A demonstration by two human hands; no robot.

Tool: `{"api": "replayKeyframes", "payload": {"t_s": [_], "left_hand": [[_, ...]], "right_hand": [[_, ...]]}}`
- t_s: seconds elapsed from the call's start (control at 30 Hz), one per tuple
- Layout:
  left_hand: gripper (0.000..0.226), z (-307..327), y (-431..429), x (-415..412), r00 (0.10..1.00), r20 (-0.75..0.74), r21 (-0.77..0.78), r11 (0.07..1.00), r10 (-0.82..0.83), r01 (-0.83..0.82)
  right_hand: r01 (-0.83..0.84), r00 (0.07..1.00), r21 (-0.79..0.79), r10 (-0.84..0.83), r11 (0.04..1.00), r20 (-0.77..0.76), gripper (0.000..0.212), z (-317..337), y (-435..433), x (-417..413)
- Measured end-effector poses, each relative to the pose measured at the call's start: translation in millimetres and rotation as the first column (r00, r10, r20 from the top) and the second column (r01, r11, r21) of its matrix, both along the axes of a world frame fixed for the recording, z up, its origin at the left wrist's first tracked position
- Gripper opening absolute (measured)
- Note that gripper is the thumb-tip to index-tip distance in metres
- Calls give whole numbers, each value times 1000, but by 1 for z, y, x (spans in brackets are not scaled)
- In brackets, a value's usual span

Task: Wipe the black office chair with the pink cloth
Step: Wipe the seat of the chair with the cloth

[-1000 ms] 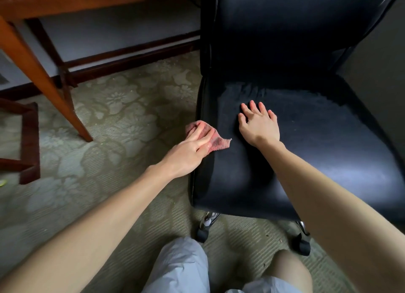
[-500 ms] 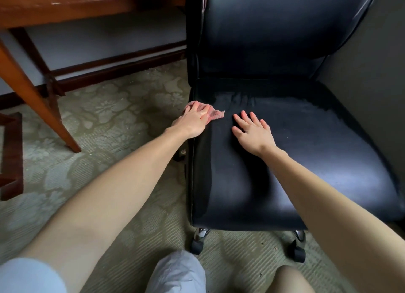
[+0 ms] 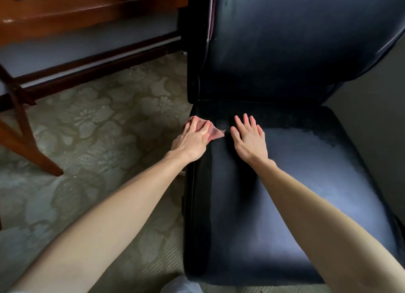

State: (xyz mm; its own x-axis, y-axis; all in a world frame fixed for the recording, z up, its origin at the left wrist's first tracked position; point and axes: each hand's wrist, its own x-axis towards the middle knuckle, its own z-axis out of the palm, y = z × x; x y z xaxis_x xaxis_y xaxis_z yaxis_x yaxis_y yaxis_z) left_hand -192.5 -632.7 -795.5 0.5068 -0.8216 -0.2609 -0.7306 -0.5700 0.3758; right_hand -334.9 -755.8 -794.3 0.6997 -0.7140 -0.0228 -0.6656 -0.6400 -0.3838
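**Cloth on the seat's left edge**

My left hand (image 3: 192, 139) grips the pink cloth (image 3: 214, 133), fingers curled over the bunched fabric and pressing it against the left rim of the black office chair (image 3: 295, 194). This is just left of the frame's centre, near the back corner of the seat. A loose corner of the cloth sticks out to the right from under my thumb and lies on the seat.

My right hand (image 3: 249, 139) rests flat on the seat just beside that corner, holding nothing, fingers straight and slightly spread, pointing toward the backrest (image 3: 295, 40). The backrest fills the upper right of the frame.

The chair stands on a greenish flower-patterned carpet (image 3: 98, 139). A wooden desk (image 3: 65, 9) takes up the upper left, one slanted leg coming down at the left edge. A bit of light grey clothing (image 3: 182, 285) shows at the bottom centre.
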Motion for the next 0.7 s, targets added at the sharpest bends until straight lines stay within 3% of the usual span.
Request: {"api": "replayKeyframes", "payload": {"t_s": [0.4,0.57,0.7], "left_hand": [[58,-1,-109,71,991,-80,-52,994,-103,99],[58,-1,-85,47,973,78,-74,972,-218,224],[62,12,-99,46,973,96,-22,976,-212,215]], "right_hand": [[47,990,-19,-49,999,-133,51,-4,-22,0],[90,992,4,-89,996,-84,52,-6,-26,3],[86,994,-46,-88,995,-62,56,-1,-53,-12]]}}
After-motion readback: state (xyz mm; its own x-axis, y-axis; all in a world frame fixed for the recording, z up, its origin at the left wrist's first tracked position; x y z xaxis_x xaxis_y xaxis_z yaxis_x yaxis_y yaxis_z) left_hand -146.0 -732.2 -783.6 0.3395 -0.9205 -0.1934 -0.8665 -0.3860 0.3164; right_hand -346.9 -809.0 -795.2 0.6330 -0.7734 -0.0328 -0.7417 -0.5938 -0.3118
